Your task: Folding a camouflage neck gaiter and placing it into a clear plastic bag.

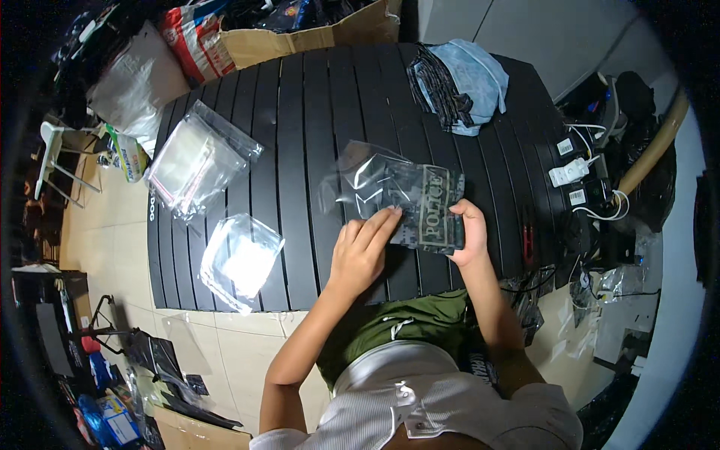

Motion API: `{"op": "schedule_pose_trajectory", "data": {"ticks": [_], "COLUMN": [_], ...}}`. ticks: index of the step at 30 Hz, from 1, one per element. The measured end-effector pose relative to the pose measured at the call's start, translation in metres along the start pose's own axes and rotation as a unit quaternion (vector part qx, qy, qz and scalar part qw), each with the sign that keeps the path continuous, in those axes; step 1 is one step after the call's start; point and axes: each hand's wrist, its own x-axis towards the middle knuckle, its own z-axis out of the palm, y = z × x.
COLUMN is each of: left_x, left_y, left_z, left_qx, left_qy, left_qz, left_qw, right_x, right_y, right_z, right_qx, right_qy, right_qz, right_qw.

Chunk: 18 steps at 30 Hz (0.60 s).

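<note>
A folded dark patterned cloth (444, 202) with a rectangular lettered patch lies at the middle right of the table, partly within or beneath a clear plastic bag (358, 174). The bag spreads to the cloth's left. My right hand (471, 234) grips the cloth's right edge, thumb on top and fingers underneath. My left hand (364, 249) has its fingers together on the lower side of the bag, where it meets the cloth; its thumb is hidden.
A stack of clear bags (193, 166) and another clear packet (241, 259) lie left on the black slatted table (300, 150). Folded dark and light-blue cloths (461, 86) sit at the back right. White plugs and cables (571, 171) line the right edge; a cardboard box (307, 43) stands behind.
</note>
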Motion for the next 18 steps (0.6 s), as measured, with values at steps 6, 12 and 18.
{"op": "schedule_pose_trajectory", "data": {"ticks": [6,12,18], "left_x": [-0.004,-0.01,-0.016], "left_y": [0.013,0.03,0.032], "left_z": [-0.011,-0.007,-0.004], "left_qx": [0.002,-0.023,0.027], "left_qy": [-0.034,-0.076,-0.066], "left_qz": [-0.022,-0.073,-0.057], "left_qw": [0.999,0.994,0.996], "right_x": [-0.003,-0.014,-0.032], "right_y": [0.006,0.01,0.01], "right_z": [0.009,-0.002,0.016], "right_qx": [-0.027,-0.017,-0.015], "right_qy": [0.049,0.084,0.103], "right_qz": [-0.017,0.037,0.05], "right_qw": [0.998,0.996,0.993]}}
